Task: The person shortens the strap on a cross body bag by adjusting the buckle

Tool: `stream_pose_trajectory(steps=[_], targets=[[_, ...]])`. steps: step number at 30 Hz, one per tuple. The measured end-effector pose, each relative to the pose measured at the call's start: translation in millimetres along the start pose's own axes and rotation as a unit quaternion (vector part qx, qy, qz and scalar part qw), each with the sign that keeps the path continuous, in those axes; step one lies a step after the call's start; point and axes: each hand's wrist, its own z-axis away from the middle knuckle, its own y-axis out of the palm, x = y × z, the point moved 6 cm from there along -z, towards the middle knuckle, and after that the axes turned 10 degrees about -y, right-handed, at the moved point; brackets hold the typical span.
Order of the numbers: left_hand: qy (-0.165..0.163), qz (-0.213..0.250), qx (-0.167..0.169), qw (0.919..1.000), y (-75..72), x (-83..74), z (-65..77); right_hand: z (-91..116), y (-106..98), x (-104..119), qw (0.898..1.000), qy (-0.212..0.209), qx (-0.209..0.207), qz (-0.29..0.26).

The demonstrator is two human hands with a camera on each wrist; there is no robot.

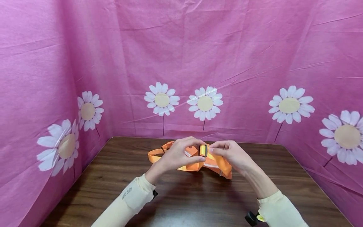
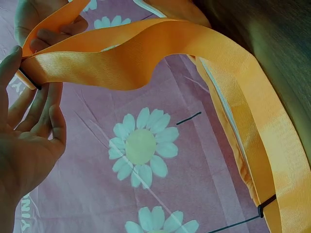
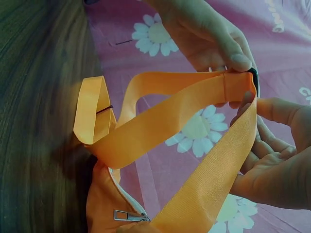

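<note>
An orange bag (image 1: pixel 208 161) with a white-edged zipper lies on the table, its webbing strap (image 3: pixel 194 104) raised in loops. A black slide buckle (image 3: pixel 255 77) sits on the raised strap between both hands. My left hand (image 1: pixel 181 154) holds the buckle's edge with thumb and fingers. From the other side, my right hand (image 1: pixel 231 154) pinches the webbing just beside the buckle, thumb and index finger together. In the right wrist view, a metal zipper pull (image 3: pixel 129 216) shows on the bag. The fingers partly cover the webbing inside the buckle.
A dark wooden table (image 1: pixel 181 201) lies beneath the hands. Another strap loop (image 1: pixel 154 155) rests at the bag's left, with a second black slider (image 2: pixel 265 205) on the strap. A pink cloth (image 1: pixel 181 47) printed with daisies encloses the back and sides.
</note>
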Motion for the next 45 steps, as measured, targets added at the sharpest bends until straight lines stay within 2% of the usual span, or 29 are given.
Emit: stream_pose_trajectory(steps=[8, 14, 20, 31, 40, 45], targets=[[-0.003, 0.008, -0.004, 1.0, -1.3, -0.3, 1.7, -0.1, 0.5, -2.3, 1.0, 0.003, 0.005, -0.013], [-0.003, 0.023, -0.008, 0.9997, -3.1, 0.0, 2.0, -0.1, -1.6, -4.1, 0.999, 0.004, 0.037, -0.039], [-0.013, 0.031, -0.009, 0.9994, -5.0, 1.1, 0.9, -1.3, -8.9, -7.7, 0.998, 0.003, 0.066, -0.019], [-0.022, 0.028, -0.021, 0.9991, -7.4, 3.8, 0.6, -4.4, -11.4, -10.1, 0.998, -0.008, 0.047, -0.037], [-0.014, 0.024, 0.001, 0.9996, 0.7, 4.0, -0.2, -2.9, -5.0, -7.1, 0.998, -0.01, 0.042, -0.052], [-0.011, 0.022, 0.001, 0.9997, 1.5, 2.5, 0.2, -3.1, -3.5, -7.3, 0.998, -0.015, 0.043, -0.051]])
